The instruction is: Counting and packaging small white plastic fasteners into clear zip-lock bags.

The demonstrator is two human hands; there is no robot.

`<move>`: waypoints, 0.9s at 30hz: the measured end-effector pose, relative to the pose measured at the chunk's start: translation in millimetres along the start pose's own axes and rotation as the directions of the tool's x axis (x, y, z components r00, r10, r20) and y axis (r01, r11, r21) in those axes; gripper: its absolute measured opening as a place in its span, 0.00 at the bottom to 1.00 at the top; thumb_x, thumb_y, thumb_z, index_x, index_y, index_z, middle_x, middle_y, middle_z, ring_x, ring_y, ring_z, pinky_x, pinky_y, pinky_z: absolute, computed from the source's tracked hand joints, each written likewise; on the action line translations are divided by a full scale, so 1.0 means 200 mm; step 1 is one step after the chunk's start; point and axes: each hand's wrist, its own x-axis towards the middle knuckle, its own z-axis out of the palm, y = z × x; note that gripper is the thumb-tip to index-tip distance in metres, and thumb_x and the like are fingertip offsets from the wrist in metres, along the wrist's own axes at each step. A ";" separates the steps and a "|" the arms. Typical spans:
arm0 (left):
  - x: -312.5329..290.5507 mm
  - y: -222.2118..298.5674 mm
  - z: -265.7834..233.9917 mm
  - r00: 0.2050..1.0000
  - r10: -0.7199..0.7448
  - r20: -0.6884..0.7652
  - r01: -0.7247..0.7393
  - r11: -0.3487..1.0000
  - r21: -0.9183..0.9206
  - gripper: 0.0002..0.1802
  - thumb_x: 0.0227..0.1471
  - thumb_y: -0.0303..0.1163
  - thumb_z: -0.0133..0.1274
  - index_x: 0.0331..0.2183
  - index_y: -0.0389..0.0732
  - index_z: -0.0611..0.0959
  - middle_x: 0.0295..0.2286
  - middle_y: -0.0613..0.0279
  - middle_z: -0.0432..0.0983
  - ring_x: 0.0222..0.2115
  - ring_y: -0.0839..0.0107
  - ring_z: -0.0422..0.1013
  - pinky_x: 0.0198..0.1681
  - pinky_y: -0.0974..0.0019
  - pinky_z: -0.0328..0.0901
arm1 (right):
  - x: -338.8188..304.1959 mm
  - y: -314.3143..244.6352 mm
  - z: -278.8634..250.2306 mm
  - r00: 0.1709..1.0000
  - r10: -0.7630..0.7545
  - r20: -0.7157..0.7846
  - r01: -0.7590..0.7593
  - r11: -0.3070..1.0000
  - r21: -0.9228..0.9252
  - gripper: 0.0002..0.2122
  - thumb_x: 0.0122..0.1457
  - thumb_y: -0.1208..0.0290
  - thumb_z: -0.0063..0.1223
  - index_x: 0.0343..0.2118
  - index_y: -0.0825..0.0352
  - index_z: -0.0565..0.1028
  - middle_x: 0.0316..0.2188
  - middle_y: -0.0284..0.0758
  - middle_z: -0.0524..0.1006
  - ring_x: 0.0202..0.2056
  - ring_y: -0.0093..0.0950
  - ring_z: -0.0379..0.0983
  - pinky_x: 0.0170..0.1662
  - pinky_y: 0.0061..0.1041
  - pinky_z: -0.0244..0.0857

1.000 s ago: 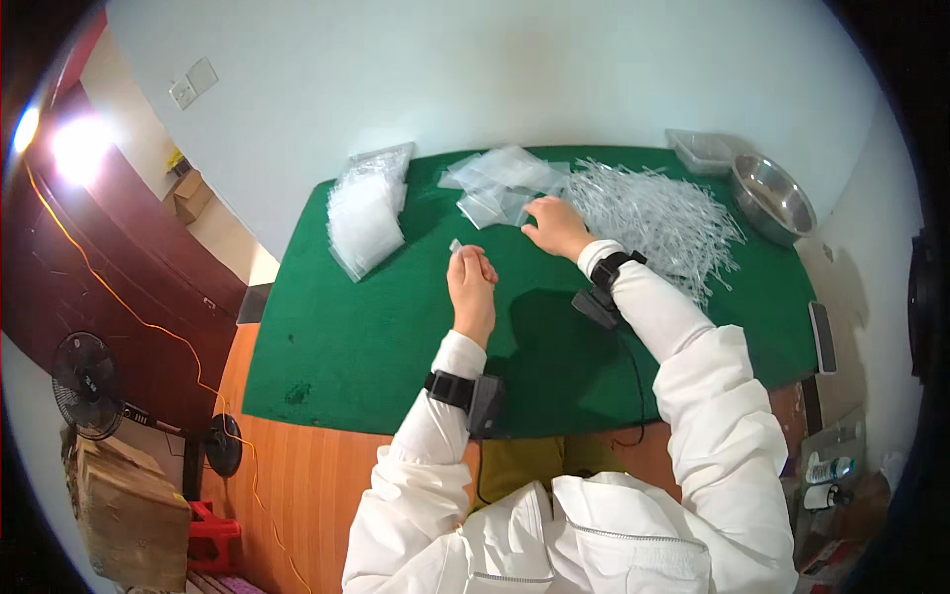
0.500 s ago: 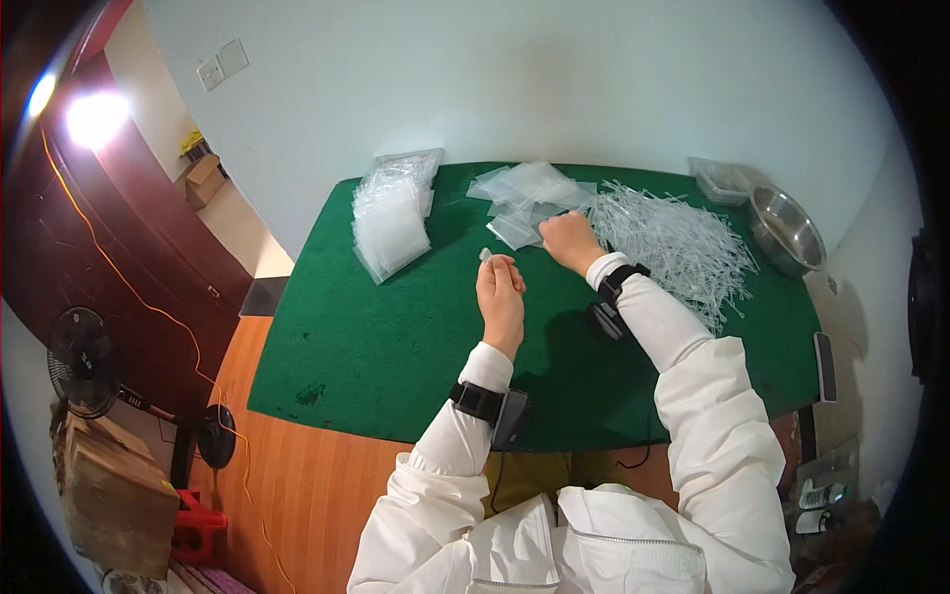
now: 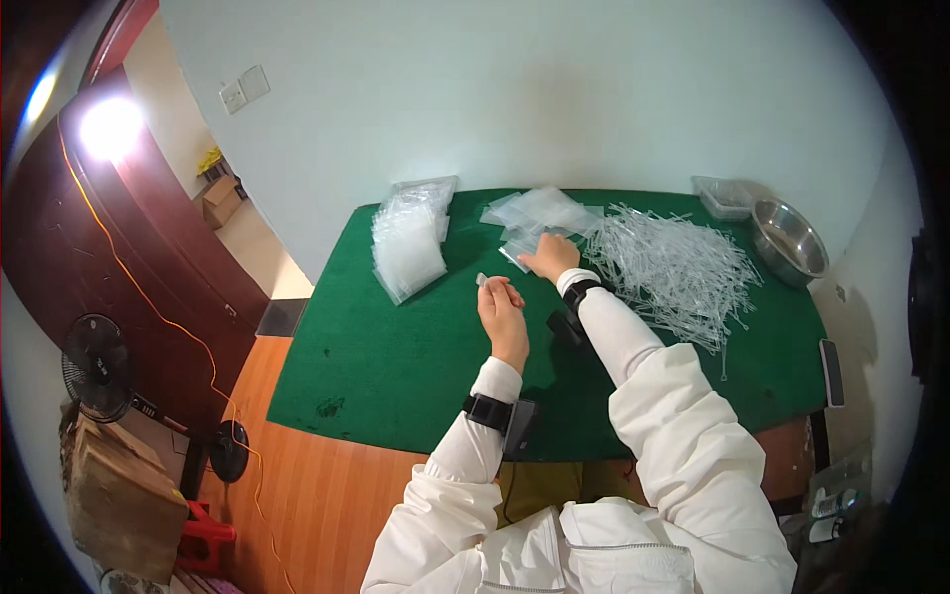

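Observation:
My left hand (image 3: 503, 319) is over the middle of the green table, its fingers curled closed. A small whitish, see-through bit pokes out at its fingertips, too small to name. To its upper right, my right hand (image 3: 553, 256) is closed in a pinch at the near edge of some loose clear plastic bags (image 3: 546, 209). What its fingertips hold, if anything, is hidden. Right of that hand spreads a large heap of thin clear plastic sticks (image 3: 678, 267). Overlapping filled-looking clear bags (image 3: 411, 247) form a stack on the left.
The green-covered table (image 3: 396, 376) backs against a pale wall. At its far right stand a steel bowl (image 3: 789, 238) and a clear plastic tub (image 3: 725, 197). A black fan (image 3: 97, 366), a cardboard box (image 3: 124, 495) and an orange cord (image 3: 193, 342) are off to the left.
My right hand has moved left, away from the stick heap, and closer to my left hand. The whole view has shifted slightly; my left hand keeps its curled pose.

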 end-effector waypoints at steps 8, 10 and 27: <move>-0.03 -0.02 0.03 1.000 -0.029 -0.005 0.029 0.999 -0.041 0.11 0.58 0.37 0.39 0.29 0.40 0.68 0.17 0.70 0.60 0.18 0.79 0.56 0.23 0.74 0.55 | 0.06 0.09 0.03 0.988 0.116 0.105 -0.117 0.993 0.006 0.18 0.39 0.57 0.62 0.28 0.67 0.75 0.31 0.44 0.76 0.33 0.40 0.74 0.37 0.34 0.67; -0.03 -0.02 0.01 0.999 -0.033 -0.013 0.033 0.999 -0.010 0.11 0.58 0.37 0.39 0.29 0.40 0.68 0.17 0.70 0.60 0.18 0.79 0.56 0.23 0.74 0.55 | 0.03 0.07 0.04 0.989 0.137 -0.049 -0.138 0.990 -0.008 0.16 0.38 0.60 0.63 0.26 0.66 0.75 0.30 0.44 0.76 0.33 0.39 0.74 0.37 0.33 0.67; -0.01 -0.03 0.00 0.998 0.007 -0.057 -0.010 0.998 -0.057 0.10 0.58 0.34 0.38 0.28 0.40 0.68 0.18 0.69 0.60 0.18 0.80 0.57 0.22 0.75 0.55 | -0.26 0.25 -0.49 0.854 -0.098 0.511 -0.450 0.355 0.820 0.15 0.50 0.74 0.51 0.41 0.71 0.66 0.29 0.40 0.76 0.26 0.32 0.75 0.30 0.31 0.71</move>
